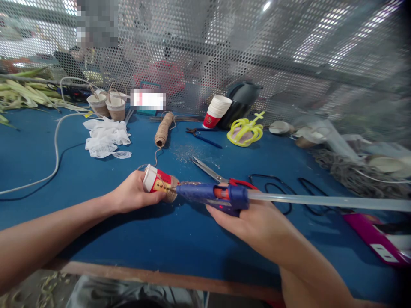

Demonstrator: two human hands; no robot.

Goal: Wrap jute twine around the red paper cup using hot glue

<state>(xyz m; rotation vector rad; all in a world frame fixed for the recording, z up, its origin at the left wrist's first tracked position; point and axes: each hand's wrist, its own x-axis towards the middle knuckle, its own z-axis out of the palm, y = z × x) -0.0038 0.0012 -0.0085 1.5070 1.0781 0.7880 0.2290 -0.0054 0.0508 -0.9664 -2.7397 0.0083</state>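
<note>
My left hand (135,193) is wrapped round a red and white paper cup (158,179) that lies tilted on its side. Brown twine covers the cup's end nearer my right hand, and a strand runs back to a twine roll (164,129). In my right hand (245,216) is a blue hot glue gun (208,196), its nozzle at the twine-covered part of the cup. Whether the nozzle touches it I cannot tell. A long clear glue stick (321,200) sticks out of the gun's back. Scissors (212,171) with red handles lie just behind the gun.
White gloves (107,136) and twine-wrapped cups (111,106) are at the back left. Pliers (204,136), stacked paper cups (216,111), a dark jug (240,102) and a yellow crown-shaped frame (244,131) stand farther back. A magenta power strip (372,239) lies right.
</note>
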